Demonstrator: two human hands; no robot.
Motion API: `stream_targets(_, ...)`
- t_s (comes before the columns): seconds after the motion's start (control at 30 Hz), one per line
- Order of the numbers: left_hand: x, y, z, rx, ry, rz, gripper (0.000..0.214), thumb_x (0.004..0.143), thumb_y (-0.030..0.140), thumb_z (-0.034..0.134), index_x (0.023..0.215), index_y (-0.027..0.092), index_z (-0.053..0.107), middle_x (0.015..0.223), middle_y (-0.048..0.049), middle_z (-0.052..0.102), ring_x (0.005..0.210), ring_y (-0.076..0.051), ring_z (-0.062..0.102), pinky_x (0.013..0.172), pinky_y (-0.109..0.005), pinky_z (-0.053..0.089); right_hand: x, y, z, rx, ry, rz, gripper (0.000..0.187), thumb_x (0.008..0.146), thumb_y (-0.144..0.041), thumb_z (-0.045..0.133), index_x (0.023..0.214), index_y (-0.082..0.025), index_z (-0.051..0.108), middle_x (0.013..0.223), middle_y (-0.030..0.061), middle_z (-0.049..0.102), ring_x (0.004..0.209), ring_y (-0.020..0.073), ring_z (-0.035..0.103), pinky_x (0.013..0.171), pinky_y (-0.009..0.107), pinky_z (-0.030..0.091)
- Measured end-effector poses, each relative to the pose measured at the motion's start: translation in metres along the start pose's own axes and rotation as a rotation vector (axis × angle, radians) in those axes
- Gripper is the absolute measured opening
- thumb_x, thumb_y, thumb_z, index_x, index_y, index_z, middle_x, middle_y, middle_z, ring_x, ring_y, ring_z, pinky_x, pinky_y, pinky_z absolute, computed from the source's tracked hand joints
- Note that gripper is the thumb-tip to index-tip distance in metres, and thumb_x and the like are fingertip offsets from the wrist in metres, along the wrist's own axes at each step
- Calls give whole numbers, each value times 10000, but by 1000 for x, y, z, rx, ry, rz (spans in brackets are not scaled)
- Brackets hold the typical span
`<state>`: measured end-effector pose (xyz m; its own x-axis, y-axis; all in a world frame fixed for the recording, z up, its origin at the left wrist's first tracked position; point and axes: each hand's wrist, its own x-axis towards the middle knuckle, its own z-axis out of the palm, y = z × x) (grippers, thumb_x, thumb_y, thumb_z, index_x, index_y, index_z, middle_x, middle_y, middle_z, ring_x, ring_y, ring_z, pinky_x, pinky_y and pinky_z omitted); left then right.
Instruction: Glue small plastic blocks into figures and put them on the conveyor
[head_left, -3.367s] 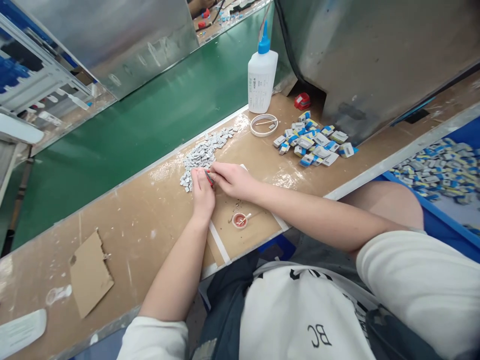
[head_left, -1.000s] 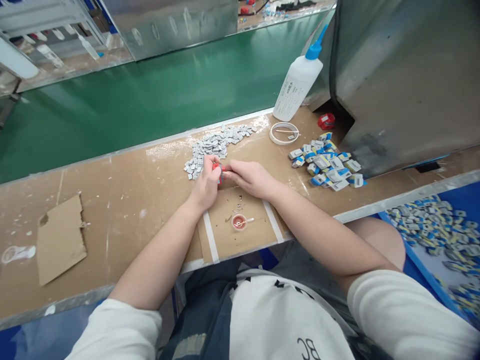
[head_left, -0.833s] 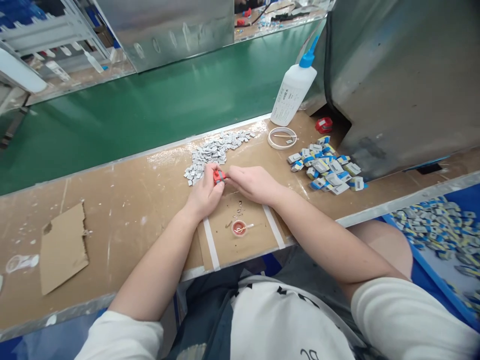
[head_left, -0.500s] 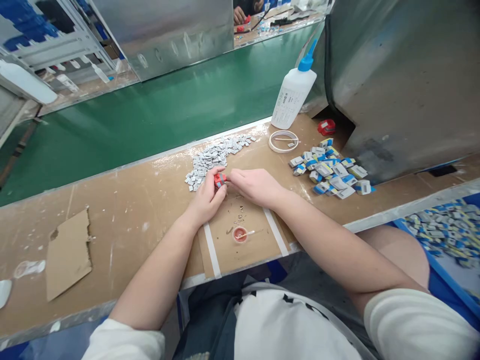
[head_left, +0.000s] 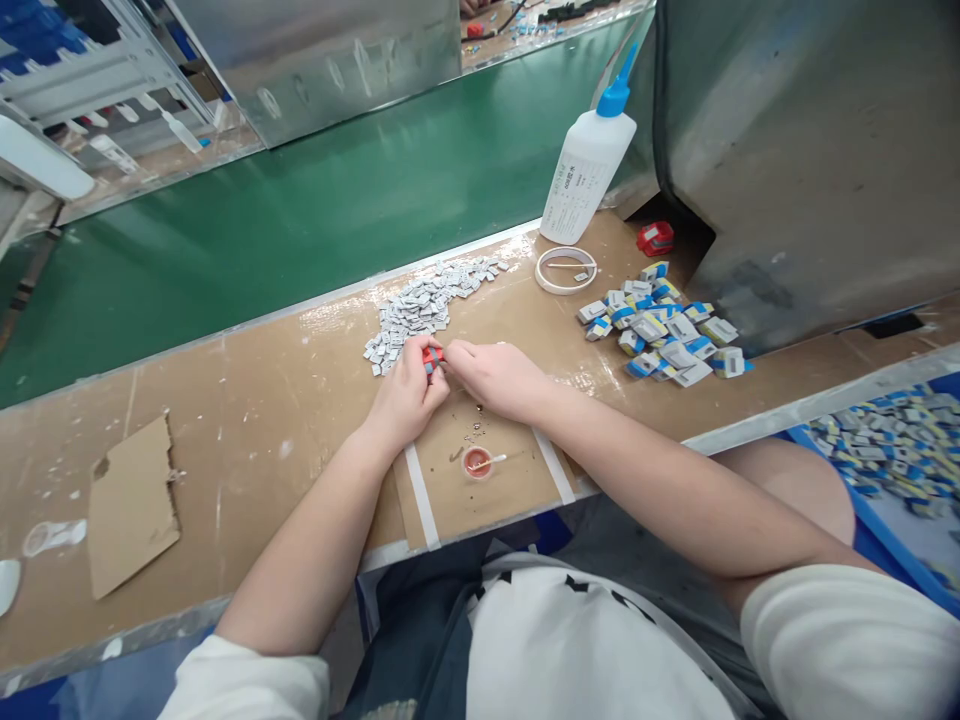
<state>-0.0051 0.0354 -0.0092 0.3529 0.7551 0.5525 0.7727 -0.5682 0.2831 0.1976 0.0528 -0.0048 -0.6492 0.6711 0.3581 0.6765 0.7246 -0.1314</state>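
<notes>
My left hand [head_left: 405, 395] and my right hand [head_left: 495, 378] meet over the brown bench, both with fingers closed on a small red part [head_left: 431, 358] held between them. Just beyond my left hand lies a heap of small grey pieces [head_left: 424, 305]. Below my hands, on a taped cardboard square [head_left: 480, 480], sits a little red cap [head_left: 476, 462] with a white stick in it. What the right fingertips pinch against the red part is hidden.
A pile of blue, yellow and grey parts [head_left: 664, 325] lies to the right, near a tape ring [head_left: 566, 270], a white squeeze bottle with blue nozzle [head_left: 589, 165] and another red part [head_left: 655, 238]. A green conveyor belt [head_left: 300, 220] runs behind. Torn cardboard [head_left: 131, 505] lies at left.
My hands have stayed together on the red part beside the grey heap, with small finger shifts. The view has swung from frame to frame as my head moved.
</notes>
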Motion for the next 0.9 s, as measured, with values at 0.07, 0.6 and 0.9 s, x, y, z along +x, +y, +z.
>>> stream_targets(0.07,0,1,-1,20,19,-4,355,976,325,455,1284,148,454,1137,-131,637,953,-243,638,816,-380,502,0,-4,2,22,3,36,274,1116,-307,385,1178,-121,576,1125,71,625,667,123,319,622,309,134)
stream_targets(0.6,-4,1,-11,-149,12,285,298,1007,242,479,1296,190,426,1163,-92,571,993,-195,593,863,-334,510,-4,23,3,-56,487,-500,157,1093,-232,443,971,-150,499,876,4,571,746,93,462,642,250,248)
stream_targets(0.9,-4,3,-17,-86,-10,311,305,1003,227,487,1293,196,397,1140,-92,567,941,-192,588,819,-336,505,-8,18,5,-42,417,-421,253,1121,-280,371,957,-144,507,855,19,564,712,108,402,636,253,197)
